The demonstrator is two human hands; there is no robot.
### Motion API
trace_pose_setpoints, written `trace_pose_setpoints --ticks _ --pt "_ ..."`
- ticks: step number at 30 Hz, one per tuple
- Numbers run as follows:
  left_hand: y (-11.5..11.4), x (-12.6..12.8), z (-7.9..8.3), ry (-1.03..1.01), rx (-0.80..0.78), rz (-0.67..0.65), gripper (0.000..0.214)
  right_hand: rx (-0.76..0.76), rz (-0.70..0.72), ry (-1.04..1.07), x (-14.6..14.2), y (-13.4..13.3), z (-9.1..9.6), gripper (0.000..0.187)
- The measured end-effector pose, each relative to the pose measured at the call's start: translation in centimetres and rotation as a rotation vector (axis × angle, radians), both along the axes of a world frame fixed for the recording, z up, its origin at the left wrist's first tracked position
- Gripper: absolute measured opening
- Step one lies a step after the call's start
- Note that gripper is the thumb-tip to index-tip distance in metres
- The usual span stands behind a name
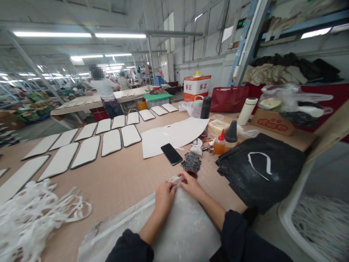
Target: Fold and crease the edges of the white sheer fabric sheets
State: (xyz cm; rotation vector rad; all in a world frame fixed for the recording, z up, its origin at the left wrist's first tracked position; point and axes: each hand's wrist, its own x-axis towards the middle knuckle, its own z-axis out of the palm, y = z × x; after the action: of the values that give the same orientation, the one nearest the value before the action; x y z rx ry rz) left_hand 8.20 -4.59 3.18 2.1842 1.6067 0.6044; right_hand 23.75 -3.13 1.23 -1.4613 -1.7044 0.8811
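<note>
My left hand [164, 197] and my right hand [191, 186] are close together at the near edge of the table, each with thumb and fingers pinched. Between their fingertips is a small whitish, crumpled, translucent piece [175, 179]; whether it belongs to the sheet below is unclear. Under my wrists spreads a pale, semi-sheer sheet [188, 222] with faint pinkish marks. A white strip [122, 217] runs along its left part. Just beyond my right fingers lies a dark grey knitted glove [192, 163] with a red-edged cuff, and past it a black phone [171, 153].
White dark-edged panels [86, 152] lie in rows at left. Tangled white strips [40, 214] heap at near left. A large white sheet [174, 136], an orange-liquid bottle [219, 145] and black material [261, 171] lie right. A person [105, 91] stands at another table.
</note>
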Motion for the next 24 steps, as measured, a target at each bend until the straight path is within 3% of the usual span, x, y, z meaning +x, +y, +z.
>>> trace_pose_setpoints --ticks 4,6,9,14,24 --pt "-0.6 0.3 -0.2 0.225 0.171 -0.042 0.023 0.205 -0.068 -0.32 -0.3 -0.7 -0.1 0.03" --pt "-0.7 0.4 -0.4 0.315 0.24 -0.057 0.026 0.281 -0.066 -0.501 -0.5 -1.0 0.3 0.019" --pt "-0.8 0.4 -0.8 0.4 0.309 -0.101 0.026 0.258 0.0 -0.663 -0.7 -0.9 1.1 0.009" --pt "-0.9 0.4 -1.1 0.466 0.333 -0.161 0.026 0.039 0.06 -0.581 -0.6 0.6 1.8 0.016" --pt "-1.3 0.5 -0.9 0.513 0.34 -0.184 0.029 -0.059 0.065 -0.5 -0.9 2.3 1.1 0.013"
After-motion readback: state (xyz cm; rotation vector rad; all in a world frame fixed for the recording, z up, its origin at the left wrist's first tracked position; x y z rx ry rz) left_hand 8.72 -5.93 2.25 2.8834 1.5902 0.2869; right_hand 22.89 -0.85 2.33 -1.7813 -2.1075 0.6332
